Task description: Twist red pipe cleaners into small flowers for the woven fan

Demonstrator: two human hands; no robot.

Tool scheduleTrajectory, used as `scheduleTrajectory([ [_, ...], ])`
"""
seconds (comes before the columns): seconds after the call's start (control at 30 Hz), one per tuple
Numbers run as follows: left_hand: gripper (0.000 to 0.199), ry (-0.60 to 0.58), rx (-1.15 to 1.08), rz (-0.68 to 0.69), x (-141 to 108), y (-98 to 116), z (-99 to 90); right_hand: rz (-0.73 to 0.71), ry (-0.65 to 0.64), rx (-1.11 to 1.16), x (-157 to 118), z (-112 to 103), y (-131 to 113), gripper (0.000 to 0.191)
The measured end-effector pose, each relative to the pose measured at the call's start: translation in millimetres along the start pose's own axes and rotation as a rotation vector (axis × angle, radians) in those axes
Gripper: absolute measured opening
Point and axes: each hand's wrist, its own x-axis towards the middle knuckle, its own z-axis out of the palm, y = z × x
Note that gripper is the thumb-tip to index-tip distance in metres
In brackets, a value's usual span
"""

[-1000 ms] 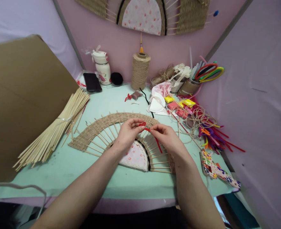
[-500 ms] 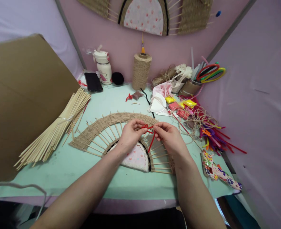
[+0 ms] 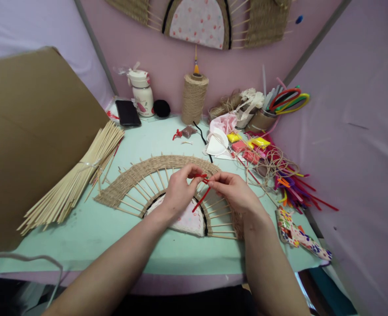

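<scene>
Between my hands is a red pipe cleaner [image 3: 200,200], bent at its top, with one straight end hanging down to the left. My left hand [image 3: 184,182] is closed, pinching its bent part between thumb and fingertips. Close beside it my right hand [image 3: 230,186] pinches the same pipe cleaner. Below both hands lies a woven fan shape [image 3: 131,177] of twine and thin sticks, flat on the table. At its centre is a pale half-round panel [image 3: 192,221] with reddish marks and a black edge, partly hidden by my left wrist.
Bundled sticks [image 3: 72,175] lean by a cardboard sheet [image 3: 39,131] at left. Behind stand a bottle [image 3: 143,98], a phone [image 3: 128,113] and a twine spool [image 3: 194,98]. At right are colourful pipe cleaners [image 3: 296,188], tangled twine [image 3: 276,160] and a floral-patterned glue gun [image 3: 289,226].
My hands have come closer together, and my right hand has shifted slightly left. The pipe cleaner's loose end has swung to the left.
</scene>
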Motion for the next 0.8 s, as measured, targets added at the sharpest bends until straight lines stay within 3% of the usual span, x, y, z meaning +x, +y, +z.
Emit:
scheduleTrajectory([
  [0.13, 0.009, -0.031, 0.053, 0.04, -0.7, 2.6, -0.9, 0.027, -0.019, 0.011, -0.2, 1.4, -1.0, 0.026],
  [0.33, 0.01, -0.021, -0.006, -0.028, 0.1, 1.3, 0.7, -0.027, 0.107, 0.081, 3.9, 6.7, 2.8, 0.028],
  [0.6, 0.022, -0.017, -0.433, -0.301, 2.3, 2.9, 6.6, -0.112, 0.193, 0.107, 7.1, 17.2, 8.3, 0.024],
  [0.8, 0.023, -0.02, -0.521, -0.347, 3.8, 3.7, 7.0, -0.179, 0.251, 0.06, 6.7, 20.2, 7.0, 0.022],
])
